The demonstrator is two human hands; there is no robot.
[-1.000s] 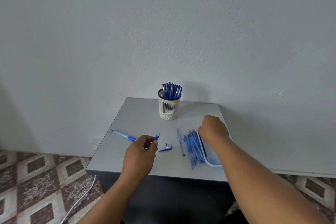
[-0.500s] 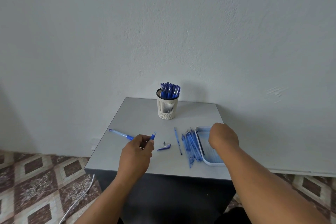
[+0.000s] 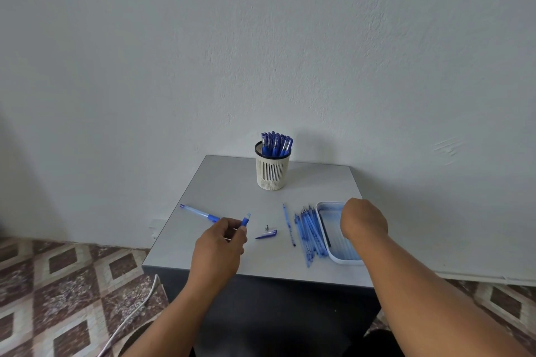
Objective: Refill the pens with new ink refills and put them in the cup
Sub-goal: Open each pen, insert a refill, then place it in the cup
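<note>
A refill swap on one pen is judged to be in hand. The left hand (image 3: 219, 243) is held over the near-left part of the table (image 3: 226, 180), fingers curled round a short blue pen piece (image 3: 245, 220) that sticks up past the fingertips; a thin pale rod at the fingers may be an old refill, but this cannot be told. The right hand (image 3: 364, 222) is curled over the white tray (image 3: 324, 206) at the right, knuckles toward the camera; whether anything is pinched underneath is hidden, so its grip cannot be told. A pen barrel (image 3: 200, 213) lies on the table just behind the left hand, one end hidden by the fingers. A small metal tip (image 3: 266, 228) and a blue cap (image 3: 266, 234) lie between the hands, near the left fingertips. One single refill (image 3: 289, 223) lies apart, and a heap of refills (image 3: 310, 233) lies against the tray's left wall, just beside the right hand. The cup (image 3: 272, 169) stands at the back, well apart from both hands, already packed with pens (image 3: 277, 143). The next move is judged to call for a new refill picked from the tray side, slid into the barrel, then tip and cap refitted before the pen is dropped in the cup. A fine pinch is needed; the thin refills are likely to roll.
</note>
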